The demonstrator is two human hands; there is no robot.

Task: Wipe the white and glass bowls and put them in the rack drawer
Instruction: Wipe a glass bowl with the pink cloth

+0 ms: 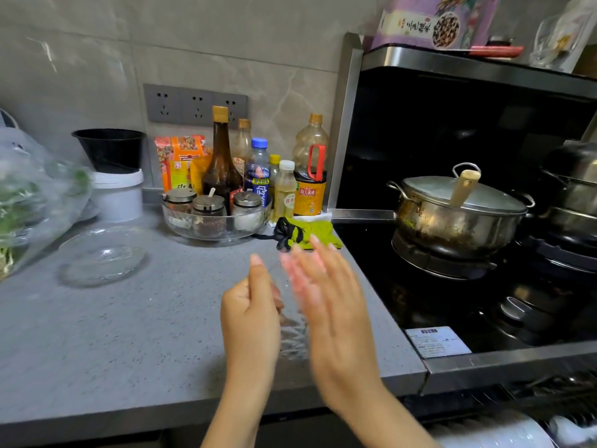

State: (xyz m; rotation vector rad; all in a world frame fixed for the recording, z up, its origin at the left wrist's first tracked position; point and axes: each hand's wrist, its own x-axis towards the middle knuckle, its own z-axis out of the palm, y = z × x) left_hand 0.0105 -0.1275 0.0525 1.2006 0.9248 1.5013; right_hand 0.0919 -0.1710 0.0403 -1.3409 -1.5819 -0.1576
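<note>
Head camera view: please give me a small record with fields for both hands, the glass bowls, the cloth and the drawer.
left hand: fingers curled, grips the held glass bowl
right hand: blurred, fingers straight, at the bowl's other side
held glass bowl: between the hands, above the counter
second glass bowl: on the counter at left, untouched
green cloth: lies at the counter edge beside the stove, no hand on it
rack drawer: partly in view at lower right, white dishes in it
</note>
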